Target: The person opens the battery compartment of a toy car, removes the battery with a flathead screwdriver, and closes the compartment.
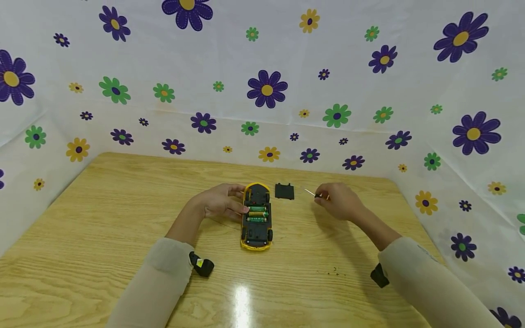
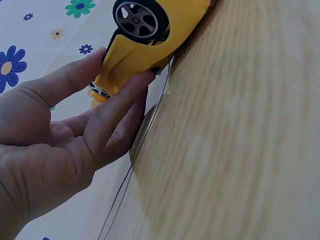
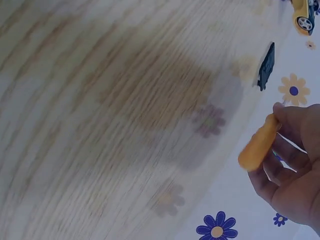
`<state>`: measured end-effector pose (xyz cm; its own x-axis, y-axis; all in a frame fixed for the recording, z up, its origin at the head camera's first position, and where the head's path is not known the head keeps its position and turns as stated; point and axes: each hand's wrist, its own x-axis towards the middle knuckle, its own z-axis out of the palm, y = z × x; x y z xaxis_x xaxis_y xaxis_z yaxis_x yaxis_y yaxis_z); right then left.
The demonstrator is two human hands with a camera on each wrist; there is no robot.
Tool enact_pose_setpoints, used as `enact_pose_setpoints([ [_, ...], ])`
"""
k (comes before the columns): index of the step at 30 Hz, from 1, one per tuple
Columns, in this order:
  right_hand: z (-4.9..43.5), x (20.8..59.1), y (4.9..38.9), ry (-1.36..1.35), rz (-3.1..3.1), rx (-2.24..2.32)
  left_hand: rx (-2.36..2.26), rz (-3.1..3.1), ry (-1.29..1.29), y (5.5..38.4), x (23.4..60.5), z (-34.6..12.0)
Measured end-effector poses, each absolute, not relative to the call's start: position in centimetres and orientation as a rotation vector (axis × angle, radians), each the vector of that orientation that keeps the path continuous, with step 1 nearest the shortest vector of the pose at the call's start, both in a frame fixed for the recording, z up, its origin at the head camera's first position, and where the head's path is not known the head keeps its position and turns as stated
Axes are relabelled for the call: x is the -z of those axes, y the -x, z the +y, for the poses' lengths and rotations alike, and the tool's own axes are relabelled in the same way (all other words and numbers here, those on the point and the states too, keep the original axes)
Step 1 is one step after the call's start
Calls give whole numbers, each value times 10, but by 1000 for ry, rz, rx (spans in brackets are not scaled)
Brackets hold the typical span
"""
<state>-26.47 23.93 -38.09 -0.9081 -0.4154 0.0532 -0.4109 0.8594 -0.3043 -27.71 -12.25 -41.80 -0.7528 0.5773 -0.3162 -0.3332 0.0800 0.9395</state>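
A yellow toy car [image 1: 256, 237] is turned underside up, its open battery compartment holding several green batteries [image 1: 257, 219]. My left hand [image 1: 217, 201] grips the car's left side, thumb beside the compartment. In the left wrist view, the left hand [image 2: 75, 130] has its thumb and fingers on opposite faces of the yellow body [image 2: 122, 60]. My right hand [image 1: 339, 200] holds a screwdriver [image 1: 309, 192], its thin metal shaft pointing left towards the black battery cover [image 1: 285, 191]. The screwdriver's orange handle [image 3: 260, 142] shows in the right wrist view, within the curled fingers of the right hand [image 3: 297, 175].
Small dark bits, too small to identify, lie on the wooden table [image 1: 303, 291] at the right front. A white cloth with flower prints [image 1: 229, 54] rises behind the table and along its sides.
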Motion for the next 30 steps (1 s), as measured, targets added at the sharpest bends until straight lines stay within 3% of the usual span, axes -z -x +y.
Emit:
enact_pose_setpoints([
  [7,239,384,278,550,2907,625,-1746,1700,-239,276,418,-122],
  [19,219,391,284,-32,2649,1045,-1745,1690,-243,276,417,-122],
  [30,219,402,293,-211,2590,1210,-1730,1711,-242,276,415,-122],
])
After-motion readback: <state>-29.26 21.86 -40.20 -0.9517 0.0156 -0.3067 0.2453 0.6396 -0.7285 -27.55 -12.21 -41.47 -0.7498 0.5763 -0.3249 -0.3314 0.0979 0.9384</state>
